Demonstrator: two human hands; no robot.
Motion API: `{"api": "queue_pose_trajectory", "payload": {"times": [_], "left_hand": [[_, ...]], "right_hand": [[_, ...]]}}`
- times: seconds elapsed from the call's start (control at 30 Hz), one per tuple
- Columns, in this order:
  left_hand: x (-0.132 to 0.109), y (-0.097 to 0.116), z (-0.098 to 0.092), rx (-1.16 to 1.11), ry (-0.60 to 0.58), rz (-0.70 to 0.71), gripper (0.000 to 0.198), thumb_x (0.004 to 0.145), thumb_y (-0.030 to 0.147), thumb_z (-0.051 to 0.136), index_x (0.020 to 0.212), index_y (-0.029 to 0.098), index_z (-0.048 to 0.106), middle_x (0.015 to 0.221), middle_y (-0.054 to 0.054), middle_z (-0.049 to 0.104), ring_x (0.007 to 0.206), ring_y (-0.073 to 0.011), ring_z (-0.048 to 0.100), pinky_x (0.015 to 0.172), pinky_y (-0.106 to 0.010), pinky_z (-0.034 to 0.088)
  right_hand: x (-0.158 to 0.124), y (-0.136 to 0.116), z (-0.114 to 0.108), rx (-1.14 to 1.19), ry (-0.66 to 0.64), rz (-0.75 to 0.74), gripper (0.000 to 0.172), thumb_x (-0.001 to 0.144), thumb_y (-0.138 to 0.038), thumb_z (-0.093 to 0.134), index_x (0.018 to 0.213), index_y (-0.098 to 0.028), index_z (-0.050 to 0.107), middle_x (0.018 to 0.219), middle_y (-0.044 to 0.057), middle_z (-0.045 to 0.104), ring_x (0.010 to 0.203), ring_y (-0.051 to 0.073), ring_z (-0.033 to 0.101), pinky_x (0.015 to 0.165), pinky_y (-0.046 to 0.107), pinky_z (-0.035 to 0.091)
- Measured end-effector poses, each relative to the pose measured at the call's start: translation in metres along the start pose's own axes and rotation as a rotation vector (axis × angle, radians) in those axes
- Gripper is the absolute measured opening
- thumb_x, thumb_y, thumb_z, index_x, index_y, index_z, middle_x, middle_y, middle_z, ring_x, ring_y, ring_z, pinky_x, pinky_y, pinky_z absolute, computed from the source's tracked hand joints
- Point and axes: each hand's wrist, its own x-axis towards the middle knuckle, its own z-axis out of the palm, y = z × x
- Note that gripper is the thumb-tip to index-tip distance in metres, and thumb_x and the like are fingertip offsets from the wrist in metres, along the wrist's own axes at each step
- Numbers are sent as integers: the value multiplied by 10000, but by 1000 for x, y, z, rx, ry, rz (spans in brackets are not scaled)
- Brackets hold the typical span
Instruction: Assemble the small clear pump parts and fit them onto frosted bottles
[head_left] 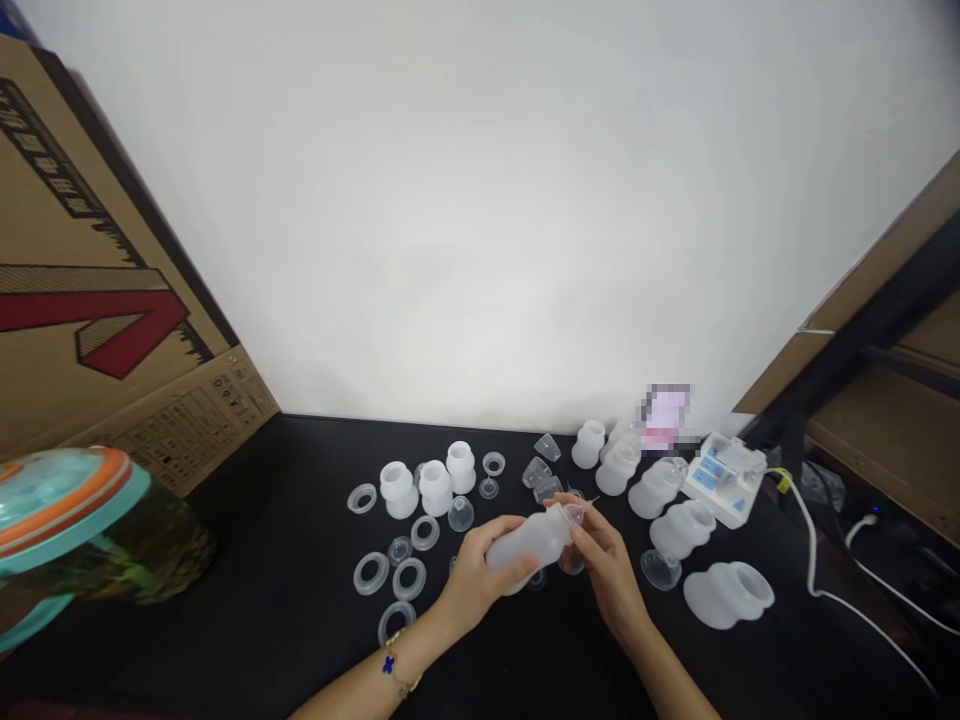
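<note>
My left hand (476,575) is wrapped round a frosted white baby bottle (531,538), tilted with its mouth up to the right. At that mouth, the fingers of my right hand (606,565) pinch a clear bottle nipple (574,513). Whether the nipple is seated in the neck cannot be made out. Left of my hands lie several translucent collar rings (370,573) and loose nipples, one of them a clear nipple (460,514). Beyond my fingers are clear caps (537,472). Parts beneath my hands are partly hidden.
White bottles (398,490) stand at the back left; more bottles (682,528) line the right. A white box-shaped device (724,480) has a cable (812,560). A large jar (112,540) and a cardboard box (90,250) are at left; a white wall (480,220) rises behind the black table (247,640).
</note>
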Motion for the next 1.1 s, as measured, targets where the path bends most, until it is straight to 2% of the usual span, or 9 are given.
{"api": "queue_pose_trajectory", "payload": {"times": [0.13,0.37,0.7,1.1], "left_hand": [[3,-2,-2,-78,-33,-1,423,804,477,728,1044,129,751,862,-53,716,743,-193,593,668,-264,444],[4,-7,-3,-102,-50,-8,423,802,478,736,1028,121,755,817,-44,691,704,-173,562,636,-249,402],[5,-7,-4,-122,-59,-28,426,784,478,757,1020,124,755,791,-36,674,676,-164,547,618,-243,391],[4,-3,-2,-85,-34,-27,428,761,454,777,1045,135,762,876,-58,717,755,-199,592,667,-262,433]], "right_hand": [[-1,3,-1,-7,-51,-11,446,799,-491,797,1168,-248,733,1019,64,720,587,129,548,493,245,456],[0,3,-1,-1,-52,-21,397,808,-458,805,1138,-250,734,847,17,679,596,125,555,500,222,441],[-3,4,-1,-5,-27,-10,406,804,-462,805,1123,-225,724,804,15,659,586,129,543,502,232,424],[-1,4,0,-3,-8,-23,448,784,-494,807,1107,-196,722,806,27,659,570,132,530,491,246,428]]}}
